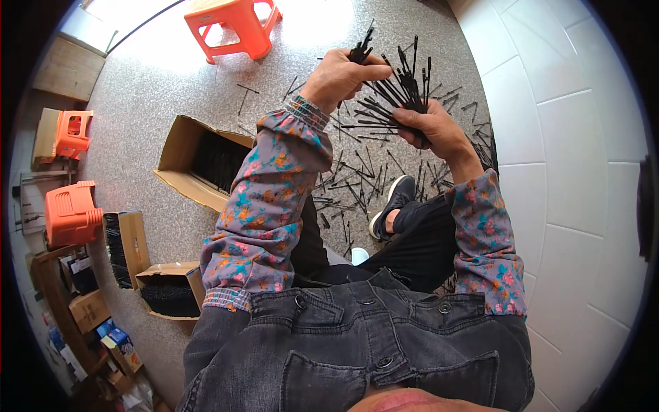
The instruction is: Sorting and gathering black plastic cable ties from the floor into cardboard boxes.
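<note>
Your left hand is raised ahead of your body, its forearm slanting upward and to the right across the view. The fingers are curled around a small bundle of black sticks, whose upper ends project above the fist; the thumb lies extended to the right.

Your right hand is positioned slightly lower and nearer to you, its forearm rising from the lower right and the hand angled to the left. It grips a larger bundle of black sticks at the near end, thumb laid across it (the far ends fan out upward and to the left). The fan reaches close to your left thumb; contact between the two cannot be determined.

Loose sticks lie at mixed angles on the floor below your hands and around your shoe. A cardboard box, dark inside, stands left of your left sleeve, which partly hides it. Two smaller boxes with black contents stand nearer to you. An orange stool stands beyond your left hand, toward the upper left.
</note>
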Tool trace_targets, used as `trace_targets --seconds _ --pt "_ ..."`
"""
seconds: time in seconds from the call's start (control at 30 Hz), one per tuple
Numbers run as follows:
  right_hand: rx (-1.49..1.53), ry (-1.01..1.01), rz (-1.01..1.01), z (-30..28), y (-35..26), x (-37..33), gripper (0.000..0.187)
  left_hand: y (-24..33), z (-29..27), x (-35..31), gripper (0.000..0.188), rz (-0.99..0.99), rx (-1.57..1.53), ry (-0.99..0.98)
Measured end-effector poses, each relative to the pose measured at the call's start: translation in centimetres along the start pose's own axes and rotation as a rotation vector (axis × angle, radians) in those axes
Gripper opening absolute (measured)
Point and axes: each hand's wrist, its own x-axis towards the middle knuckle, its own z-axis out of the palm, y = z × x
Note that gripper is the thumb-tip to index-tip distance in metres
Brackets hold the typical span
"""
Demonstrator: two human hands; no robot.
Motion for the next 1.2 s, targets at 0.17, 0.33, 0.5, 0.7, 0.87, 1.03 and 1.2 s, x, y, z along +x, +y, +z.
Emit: trace_targets --seconds 0.17,0.33,0.5,0.7,0.87,1.03,1.2 --pt "0.042 -0.017 -0.001 -0.1 -0.2 -0.1 0.021 0.3 -0.6 -0.1 0.018 -0.048 -0.114 -0.082" --pt "0.008 -0.023 -0.009 0.1 -0.2 -0.1 0.021 0.2 0.0 -0.2 0.022 -0.059 -0.082 -0.007" --pt "0.007 -0.054 0.006 0.0 0.1 -0.1 0.023 0.5 0.1 -0.5 0.021 0.004 -0.062 -0.065" --pt "0.016 -0.098 0.004 0.0 -0.3 -0.3 0.024 0.6 -0.2 -0.5 0.023 0.048 -0.001 -0.051" --pt "-0.015 -0.111 0.005 -0.2 -0.4 -0.4 0.025 0.5 -2.2 0.0 0.025 0.019 -0.082 -0.005" --pt "-0.016 -0.185 -0.008 -0.9 -0.1 -0.6 0.025 0.4 -4.6 0.6 0.020 0.152 -0.498 0.017" --pt "0.062 -0.212 -0.034 -0.7 0.1 -0.6 0.025 -0.4 -3.7 1.0 0.017 0.030 -0.794 0.100"
